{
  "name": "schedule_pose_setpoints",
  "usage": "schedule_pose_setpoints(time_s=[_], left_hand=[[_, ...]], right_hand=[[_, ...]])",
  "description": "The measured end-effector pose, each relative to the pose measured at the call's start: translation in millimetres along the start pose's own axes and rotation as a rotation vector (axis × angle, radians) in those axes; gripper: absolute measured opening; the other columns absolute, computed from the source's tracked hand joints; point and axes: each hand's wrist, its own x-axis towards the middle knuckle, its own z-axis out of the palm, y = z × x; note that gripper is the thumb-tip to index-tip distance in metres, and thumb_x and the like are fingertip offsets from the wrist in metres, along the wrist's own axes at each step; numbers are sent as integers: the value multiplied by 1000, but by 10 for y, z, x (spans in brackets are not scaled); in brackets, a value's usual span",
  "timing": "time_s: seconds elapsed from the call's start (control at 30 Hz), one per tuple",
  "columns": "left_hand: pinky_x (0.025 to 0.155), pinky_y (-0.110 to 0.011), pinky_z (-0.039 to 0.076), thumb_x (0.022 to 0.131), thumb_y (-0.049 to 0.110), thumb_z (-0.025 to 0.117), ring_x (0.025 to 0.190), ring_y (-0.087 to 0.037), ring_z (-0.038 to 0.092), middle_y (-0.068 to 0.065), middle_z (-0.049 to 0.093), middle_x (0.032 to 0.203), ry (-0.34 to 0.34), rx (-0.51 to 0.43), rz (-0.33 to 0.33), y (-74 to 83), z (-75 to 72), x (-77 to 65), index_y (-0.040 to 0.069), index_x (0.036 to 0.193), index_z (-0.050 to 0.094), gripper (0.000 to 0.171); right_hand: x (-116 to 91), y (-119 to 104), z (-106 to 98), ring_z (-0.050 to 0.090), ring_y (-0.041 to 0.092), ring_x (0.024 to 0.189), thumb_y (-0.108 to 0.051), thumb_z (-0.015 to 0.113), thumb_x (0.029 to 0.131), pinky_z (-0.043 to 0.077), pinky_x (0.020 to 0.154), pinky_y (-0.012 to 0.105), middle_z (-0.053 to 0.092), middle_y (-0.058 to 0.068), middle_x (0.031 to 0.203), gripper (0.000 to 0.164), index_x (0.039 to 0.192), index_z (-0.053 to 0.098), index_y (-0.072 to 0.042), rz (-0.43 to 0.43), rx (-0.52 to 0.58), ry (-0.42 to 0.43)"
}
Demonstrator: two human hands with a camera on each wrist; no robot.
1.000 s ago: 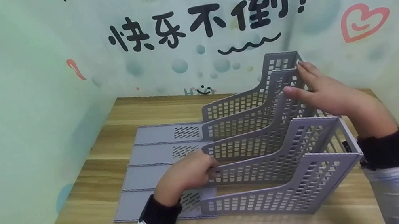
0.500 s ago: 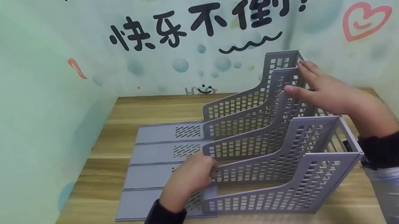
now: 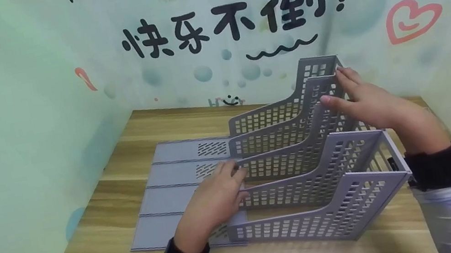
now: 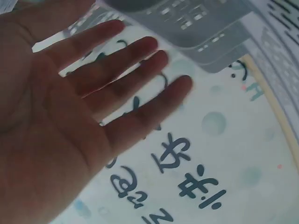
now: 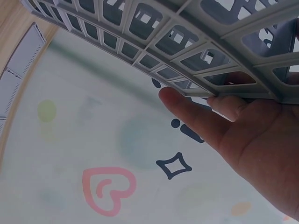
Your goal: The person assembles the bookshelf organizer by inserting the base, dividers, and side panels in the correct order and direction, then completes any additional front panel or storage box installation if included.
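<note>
A grey perforated plastic file holder (image 3: 293, 223) with several stepped dividers stands on the wooden table, its tall back to the right. My right hand (image 3: 372, 105) holds its back, thumb over the top edge of a middle divider and fingers along the outside. The right wrist view shows those fingers against the slotted back frame (image 5: 201, 42). My left hand (image 3: 215, 198) is at the low front ends of the middle dividers, fingertips right at their edges. In the left wrist view its fingers (image 4: 145, 112) are extended and spread, with nothing held.
Flat grey jointed panels (image 3: 164, 197) with slanted slots lie on the table (image 3: 102, 241) left of the dividers, partly under my left forearm. A printed cloth wall (image 3: 217, 77) rises close behind the table, with more cloth at both sides.
My left hand has uncurled from the front end of a divider and spread its fingers, shifting slightly. The right hand and file holder have stayed in place.
</note>
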Motion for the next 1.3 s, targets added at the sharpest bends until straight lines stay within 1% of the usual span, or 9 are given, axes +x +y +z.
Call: schedule_pose_setpoints(time_s=[0.07, 0.17, 0.3, 0.4, 0.5, 0.63, 0.77, 1.07, 1.3], left_hand=[[102, -41, 61, 102, 36, 70, 120, -27, 65, -12, 65, 132, 10, -24, 89, 34, -51, -53, 9, 130, 70, 39], [93, -37, 63, 99, 39, 74, 105, -22, 71, -7, 74, 119, -106, -121, 176, 59, -82, -106, 10, 122, 75, 38], [88, -32, 64, 94, 33, 81, 95, -18, 76, -4, 82, 109, -345, -233, 120, 54, -36, -132, 11, 115, 81, 30], [72, -24, 60, 94, 23, 82, 74, -11, 70, -2, 82, 93, -420, -255, 90, 48, -2, -124, 12, 103, 84, 15], [58, -21, 50, 95, 19, 79, 57, -7, 55, 0, 77, 78, -436, -254, 103, 55, -6, -116, 11, 95, 85, 10], [53, -19, 42, 96, 19, 78, 53, -4, 46, 5, 69, 68, -438, -239, 129, 66, -21, -112, 11, 91, 84, 12], [51, -17, 39, 96, 16, 78, 51, -3, 43, 7, 64, 64, -425, -250, 142, 61, 3, -120, 10, 86, 84, 13], [51, -16, 41, 95, 14, 78, 50, -2, 44, 1, 71, 66, -384, -280, 167, 39, 34, -162, 8, 86, 84, 12], [51, -16, 37, 95, 13, 76, 50, -2, 41, 7, 60, 61, -365, -267, 198, 45, 25, -162, 7, 81, 81, 17]], right_hand=[[-4, 2, -2, 5, 56, 163, -72, 43, 103, 14, 127, 79, -17, 19, 179, 105, 171, -5, -8, 4, 4, -1], [-9, 3, -4, 4, 56, 163, -72, 43, 104, 14, 127, 79, -18, 18, 179, 105, 170, -6, -7, 6, 8, -2], [-1, -6, 11, 3, 56, 163, -72, 43, 104, 13, 127, 78, -17, 18, 179, 105, 171, -5, -7, 2, 7, -4], [4, -11, 15, 3, 55, 163, -72, 43, 104, 13, 128, 78, -16, 18, 179, 105, 171, -5, -7, -1, 8, -5], [8, -17, 17, 3, 54, 164, -72, 43, 104, 13, 128, 77, -16, 18, 179, 105, 171, -5, -7, -3, 9, -8], [13, -10, 14, 4, 54, 164, -73, 43, 103, 14, 128, 77, -15, 18, 179, 105, 171, -5, -8, -7, 6, -3], [16, 4, 12, 3, 55, 163, -72, 43, 104, 14, 127, 78, -16, 19, 179, 105, 171, -6, -8, -8, 8, -1], [28, -21, -4, 7, 57, 162, -73, 43, 103, 16, 126, 79, -13, 19, 180, 105, 171, -5, -8, -15, -16, 3], [5, 2, -1, 4, 57, 162, -73, 43, 103, 15, 126, 80, -15, 20, 179, 105, 171, -6, -9, -10, 1, 5]])
